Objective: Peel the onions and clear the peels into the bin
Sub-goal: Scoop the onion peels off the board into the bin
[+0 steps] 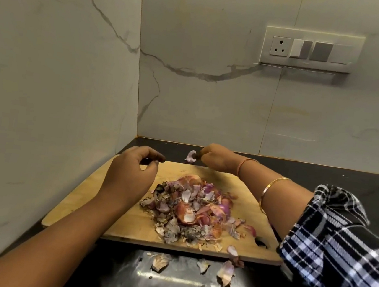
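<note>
Onion peels [190, 207] lie heaped in the middle of the wooden cutting board [81, 201], which sits on the dark desk [346, 181] in the corner of the marble-look walls. No whole onion and no bin is in view.

The right hand [215, 157] reaches past the far edge of the board and pinches a stray peel [191, 156], pale lilac and curled like a small cup, just off the desk. The left hand [130, 172] hovers over the far-left part of the board, fingers loosely curled with the thumb close under them, and nothing shows in it.

The step looks like gathering strays onto the heap. These skins are thin, dry and brittle, so a light fingertip pinch suits better than a squeeze, which would crumble them. The heap mixes papery pink and purple flakes with darker, dusty outer scraps, and fine crumbs ring its near edge.

More loose peels [225, 270] lie on the glossy desk just near of the board and want collecting too. The smooth, flat board could likely serve as a tray if it is kept level and lifted slowly, since such light flakes slide and drift easily.
</note>
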`<act>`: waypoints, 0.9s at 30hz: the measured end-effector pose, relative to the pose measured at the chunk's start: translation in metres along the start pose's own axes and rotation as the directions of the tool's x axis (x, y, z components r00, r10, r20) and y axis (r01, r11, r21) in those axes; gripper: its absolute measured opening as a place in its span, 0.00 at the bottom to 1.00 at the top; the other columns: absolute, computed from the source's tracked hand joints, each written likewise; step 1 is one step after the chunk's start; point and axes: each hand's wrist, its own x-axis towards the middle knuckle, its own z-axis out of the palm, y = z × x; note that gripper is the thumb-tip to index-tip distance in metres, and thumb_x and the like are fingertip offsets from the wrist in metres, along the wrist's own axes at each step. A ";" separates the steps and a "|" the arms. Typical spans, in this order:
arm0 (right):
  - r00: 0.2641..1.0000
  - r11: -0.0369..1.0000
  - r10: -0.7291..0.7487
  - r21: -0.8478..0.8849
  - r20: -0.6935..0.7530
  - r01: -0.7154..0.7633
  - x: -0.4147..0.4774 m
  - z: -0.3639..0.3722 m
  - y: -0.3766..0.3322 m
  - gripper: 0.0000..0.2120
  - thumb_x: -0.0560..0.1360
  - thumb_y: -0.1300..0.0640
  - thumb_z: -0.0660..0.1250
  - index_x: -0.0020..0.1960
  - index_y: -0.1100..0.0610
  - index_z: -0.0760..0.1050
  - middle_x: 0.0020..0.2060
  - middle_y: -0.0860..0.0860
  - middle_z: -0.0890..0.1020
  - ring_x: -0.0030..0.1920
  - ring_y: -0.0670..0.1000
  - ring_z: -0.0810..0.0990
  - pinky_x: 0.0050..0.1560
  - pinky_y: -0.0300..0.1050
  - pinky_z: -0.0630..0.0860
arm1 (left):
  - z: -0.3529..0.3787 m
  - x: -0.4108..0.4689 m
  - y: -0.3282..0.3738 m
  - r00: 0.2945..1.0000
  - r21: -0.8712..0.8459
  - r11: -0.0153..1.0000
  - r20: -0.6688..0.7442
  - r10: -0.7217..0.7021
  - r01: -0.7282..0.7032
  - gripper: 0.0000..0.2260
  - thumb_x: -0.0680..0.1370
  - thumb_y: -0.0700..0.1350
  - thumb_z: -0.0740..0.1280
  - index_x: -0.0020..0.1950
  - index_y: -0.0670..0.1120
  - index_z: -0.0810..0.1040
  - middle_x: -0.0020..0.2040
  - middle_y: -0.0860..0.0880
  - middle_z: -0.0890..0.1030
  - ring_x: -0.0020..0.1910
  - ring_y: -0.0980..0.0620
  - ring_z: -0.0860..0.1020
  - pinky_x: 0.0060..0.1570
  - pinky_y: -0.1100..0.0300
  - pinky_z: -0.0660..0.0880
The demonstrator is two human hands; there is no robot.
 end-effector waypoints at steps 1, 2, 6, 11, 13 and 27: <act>1.000 1.000 0.004 -0.004 -0.002 -0.004 -0.001 -0.001 0.001 0.16 0.80 0.63 0.54 0.61 0.68 0.75 0.49 0.58 0.76 0.47 0.54 0.72 0.43 0.41 0.67 | -0.001 -0.002 0.001 1.000 -0.014 1.000 -0.005 -0.009 0.009 0.09 0.77 0.38 0.62 0.45 0.53 0.77 0.44 0.56 0.77 0.41 0.66 0.72 0.40 0.73 0.66; 1.000 1.000 0.004 -0.011 0.004 -0.004 -0.003 -0.003 0.001 0.16 0.80 0.63 0.54 0.61 0.67 0.75 0.48 0.58 0.76 0.47 0.53 0.71 0.41 0.41 0.67 | -0.003 -0.003 0.002 1.000 -0.028 0.999 -0.013 -0.018 0.018 0.10 0.77 0.38 0.62 0.45 0.53 0.77 0.43 0.56 0.77 0.41 0.66 0.72 0.40 0.72 0.67; 1.000 1.000 -0.005 -0.004 0.026 0.005 -0.002 0.003 -0.003 0.15 0.80 0.62 0.54 0.63 0.63 0.72 0.57 0.58 0.76 0.53 0.55 0.73 0.50 0.42 0.68 | -0.004 -0.005 0.004 0.999 -0.057 0.998 -0.022 -0.038 0.036 0.10 0.77 0.38 0.63 0.45 0.52 0.78 0.45 0.55 0.79 0.43 0.62 0.75 0.41 0.73 0.67; 0.998 0.999 0.007 0.049 0.055 -0.010 0.002 0.012 -0.002 0.16 0.80 0.64 0.52 0.63 0.62 0.73 0.63 0.58 0.75 0.61 0.55 0.72 0.65 0.46 0.64 | -0.003 -0.003 0.000 0.999 -0.040 0.998 -0.025 -0.049 0.047 0.09 0.77 0.38 0.63 0.46 0.51 0.79 0.46 0.53 0.79 0.45 0.60 0.75 0.40 0.74 0.66; 0.997 0.999 0.025 0.029 0.075 -0.027 0.004 0.013 -0.001 0.17 0.80 0.65 0.51 0.66 0.62 0.72 0.65 0.58 0.73 0.65 0.56 0.70 0.67 0.46 0.62 | -0.002 -0.002 -0.002 0.998 -0.039 0.998 -0.022 -0.058 0.057 0.09 0.77 0.38 0.63 0.47 0.49 0.79 0.47 0.53 0.79 0.46 0.59 0.75 0.40 0.74 0.66; 0.966 0.967 -0.146 0.176 -0.213 0.185 -0.045 -0.021 -0.002 0.14 0.77 0.54 0.65 0.55 0.63 0.80 0.44 0.57 0.83 0.41 0.52 0.78 0.41 0.42 0.74 | 0.005 -0.003 0.004 0.992 -0.148 0.982 0.075 -0.106 0.116 0.08 0.79 0.48 0.60 0.53 0.49 0.77 0.47 0.54 0.78 0.46 0.59 0.74 0.43 0.67 0.69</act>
